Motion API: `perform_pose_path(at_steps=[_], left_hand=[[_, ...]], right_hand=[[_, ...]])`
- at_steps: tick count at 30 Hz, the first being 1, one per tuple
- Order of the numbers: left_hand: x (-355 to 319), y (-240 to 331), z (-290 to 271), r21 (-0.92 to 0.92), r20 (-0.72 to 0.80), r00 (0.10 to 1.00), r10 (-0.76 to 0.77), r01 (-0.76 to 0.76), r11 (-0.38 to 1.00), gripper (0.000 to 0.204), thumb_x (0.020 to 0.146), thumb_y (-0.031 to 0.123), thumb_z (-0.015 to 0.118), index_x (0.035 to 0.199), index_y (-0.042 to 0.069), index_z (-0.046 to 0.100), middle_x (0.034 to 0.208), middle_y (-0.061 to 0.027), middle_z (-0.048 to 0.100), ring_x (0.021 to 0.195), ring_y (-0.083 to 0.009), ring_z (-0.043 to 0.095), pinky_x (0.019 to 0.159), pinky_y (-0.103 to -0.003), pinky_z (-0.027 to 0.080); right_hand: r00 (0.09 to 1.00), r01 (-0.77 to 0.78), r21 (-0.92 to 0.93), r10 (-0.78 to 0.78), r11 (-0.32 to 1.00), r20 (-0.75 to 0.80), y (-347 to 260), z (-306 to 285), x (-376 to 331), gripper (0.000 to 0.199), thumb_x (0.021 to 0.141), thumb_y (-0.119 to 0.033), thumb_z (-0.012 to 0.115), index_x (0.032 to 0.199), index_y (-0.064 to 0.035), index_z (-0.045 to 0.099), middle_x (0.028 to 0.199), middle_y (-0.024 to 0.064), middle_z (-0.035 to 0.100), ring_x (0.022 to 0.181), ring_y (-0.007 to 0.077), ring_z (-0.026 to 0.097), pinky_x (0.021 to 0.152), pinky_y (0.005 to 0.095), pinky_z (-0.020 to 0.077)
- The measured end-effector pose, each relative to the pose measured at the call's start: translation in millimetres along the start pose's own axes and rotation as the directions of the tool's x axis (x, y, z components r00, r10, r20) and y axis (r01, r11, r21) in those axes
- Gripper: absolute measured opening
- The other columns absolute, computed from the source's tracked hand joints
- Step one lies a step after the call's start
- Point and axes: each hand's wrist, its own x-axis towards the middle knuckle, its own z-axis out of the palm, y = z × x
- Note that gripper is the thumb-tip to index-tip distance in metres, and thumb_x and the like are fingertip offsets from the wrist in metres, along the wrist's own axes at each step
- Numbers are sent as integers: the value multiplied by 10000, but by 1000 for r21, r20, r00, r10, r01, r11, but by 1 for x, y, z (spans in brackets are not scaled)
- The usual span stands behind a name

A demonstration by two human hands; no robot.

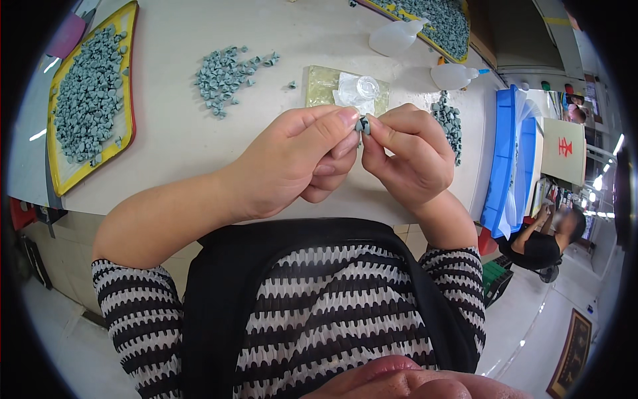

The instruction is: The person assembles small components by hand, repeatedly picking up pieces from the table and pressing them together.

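Observation:
Between the fingertips of both hands is a small grey-green part [363, 126] with a dark patch on it. My left hand [302, 149] is closed, its thumb and index finger pinching the part from the left. From the right, the thumb and fingers of my right hand [413, 149] pinch the same part. Just beyond the hands lies a greenish block [320, 85] with a white sheet [347, 93] and a small clear round dish [367, 87] on it. A loose pile of similar grey-green parts [226, 76] sits on the table to the left.
A yellow tray [126, 143] heaped with such parts stands at the left; another yellow tray [469, 33] is at the far right. Two translucent bottles [392, 40] stand near it. More parts [448, 123] lie by the blue bin [500, 159]. A seated person [541, 246] works farther right.

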Motion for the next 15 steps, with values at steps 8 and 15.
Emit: perform_pose_path(at_steps=[8, 15], left_hand=[[0, 0, -3, -60, 27, 1000, -1, 3, 998, 339, 963, 338, 389, 719, 104, 379, 601, 32, 317, 490, -59, 246, 422, -215, 197], [-1, -3, -2, 100, -14, 998, 66, -64, 993, 345, 968, 374, 354, 740, 116, 367, 586, 20, 312, 491, -66, 234, 436, -217, 199]], right_hand=[[998, -49, 24, 48, 999, 40, -4, -4, 2, 252, 671, 99, 680, 908, 52, 610, 812, 119, 582, 654, 197, 572, 549, 274, 453], [994, -85, 72, 79, 994, 80, -4, -6, 0, 255, 686, 16, 734, 907, 52, 612, 822, 127, 586, 663, 195, 566, 551, 270, 450]])
